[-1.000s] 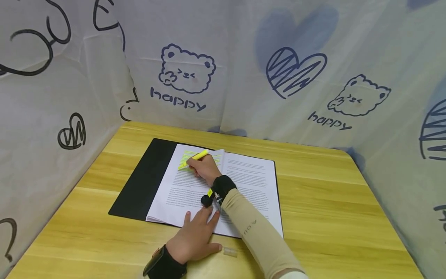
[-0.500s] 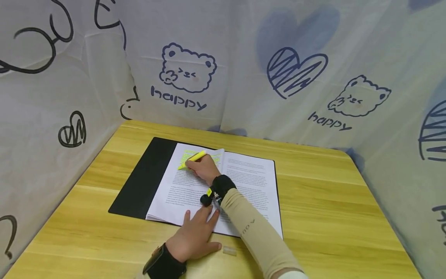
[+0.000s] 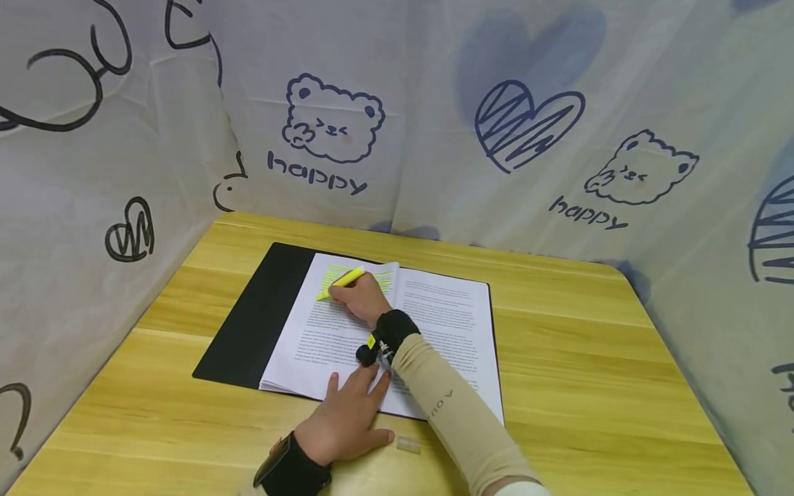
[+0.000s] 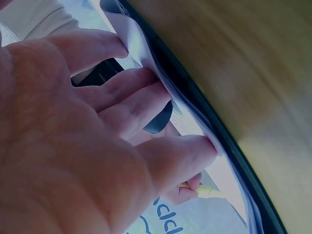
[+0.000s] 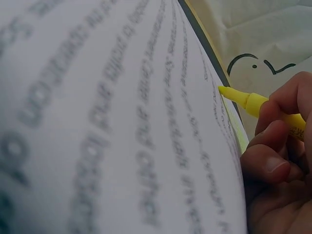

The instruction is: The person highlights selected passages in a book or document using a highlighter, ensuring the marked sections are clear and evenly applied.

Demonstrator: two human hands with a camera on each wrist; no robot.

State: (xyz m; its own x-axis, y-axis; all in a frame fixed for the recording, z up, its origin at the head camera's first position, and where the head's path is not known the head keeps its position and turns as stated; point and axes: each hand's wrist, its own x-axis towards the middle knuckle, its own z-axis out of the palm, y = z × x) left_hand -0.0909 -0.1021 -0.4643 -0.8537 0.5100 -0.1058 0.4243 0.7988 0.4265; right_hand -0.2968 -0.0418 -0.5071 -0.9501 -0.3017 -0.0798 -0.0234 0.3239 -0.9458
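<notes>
Right hand [image 3: 364,299] grips the highlighter [image 3: 349,277] near left edge of the page [image 3: 331,339].

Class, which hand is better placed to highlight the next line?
Probably the right hand: it holds the highlighter by the marked lines, while the left hand touches the page lower down.

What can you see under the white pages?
A black folder shows past the edges of the white pages; whatever lies beneath their middle is covered.
</notes>
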